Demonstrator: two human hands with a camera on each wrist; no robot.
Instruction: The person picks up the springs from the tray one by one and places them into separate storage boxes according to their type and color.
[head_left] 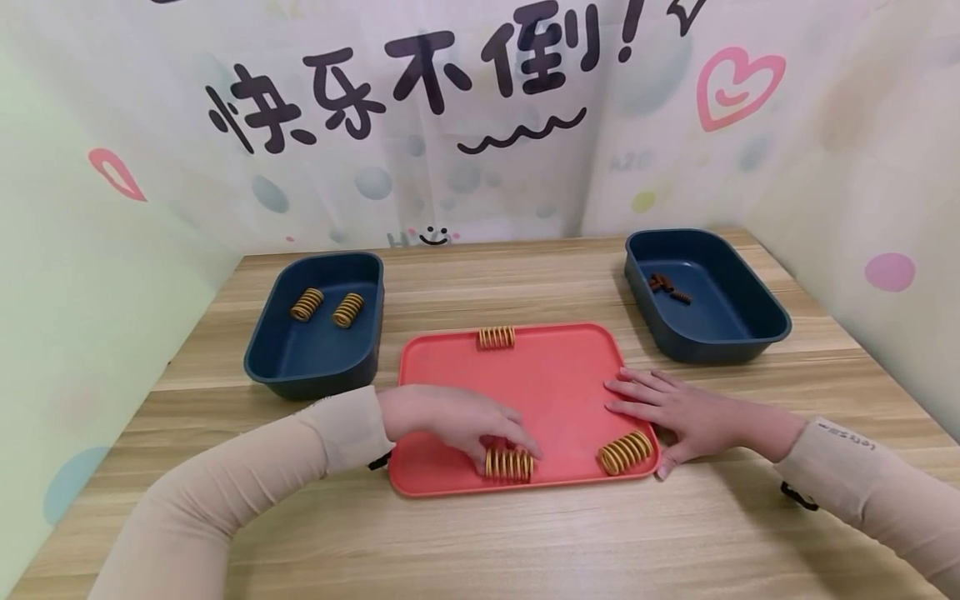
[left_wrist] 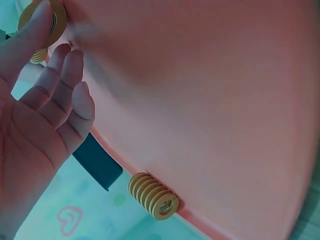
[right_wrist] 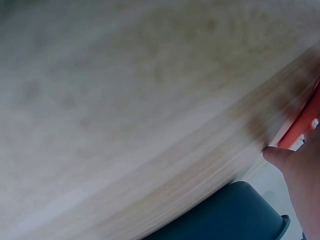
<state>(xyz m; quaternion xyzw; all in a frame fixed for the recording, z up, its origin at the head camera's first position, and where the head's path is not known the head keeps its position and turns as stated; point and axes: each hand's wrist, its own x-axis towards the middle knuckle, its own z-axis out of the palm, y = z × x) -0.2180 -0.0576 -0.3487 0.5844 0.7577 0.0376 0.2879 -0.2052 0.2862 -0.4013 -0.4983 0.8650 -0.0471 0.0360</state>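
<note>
As the left hand (head_left: 461,419) apparently pinches one gold spring (head_left: 510,465) of five, the right hand (head_left: 684,415) lies spread, empty.

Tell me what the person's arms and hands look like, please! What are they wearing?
The left sleeve and right sleeve are long and cream-coloured. The right cuff has dark writing, too small to read. A little black piece peeks out under the left cuff, and another under the right one. The left hand and right hand wear no gloves.
</note>
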